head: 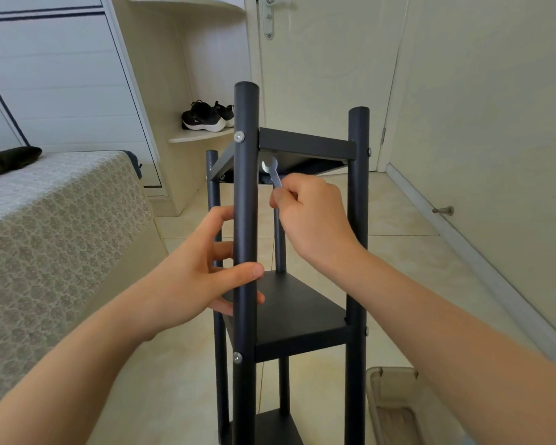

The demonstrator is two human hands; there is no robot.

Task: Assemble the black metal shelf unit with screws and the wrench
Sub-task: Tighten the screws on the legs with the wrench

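The black metal shelf unit [302, 313] stood upright on the tiled floor [414, 252], between the bed [61, 220] and the wall. The left hand [193, 277] was wrapped around the nearest post [246, 187], thumb across the front and fingers curled behind. I judged that it was steadying the frame against the turning force. The right hand [312, 220] had its fingers closed on the shank of a small silver open-ended wrench [272, 173]. It pointed the wrench up so that the open end sat just under the corner of the top shelf [305, 145], beside the inner face of that post. That was the spot behind the upper screw [239, 136], so the wrench was probably there to hold or tighten a nut (whether it was actually seated on one could not be told).

By count:
- Four posts were visible, two near and two behind.
- Three shelves showed, top, middle and a bottom one partly cut off by the frame.
- Four screw heads were plain on the two near posts, two on each; any on the rear posts were too small to be sure of.
- There was one wrench.

Two black sneakers [206, 118] sat on a corner shelf by the door.
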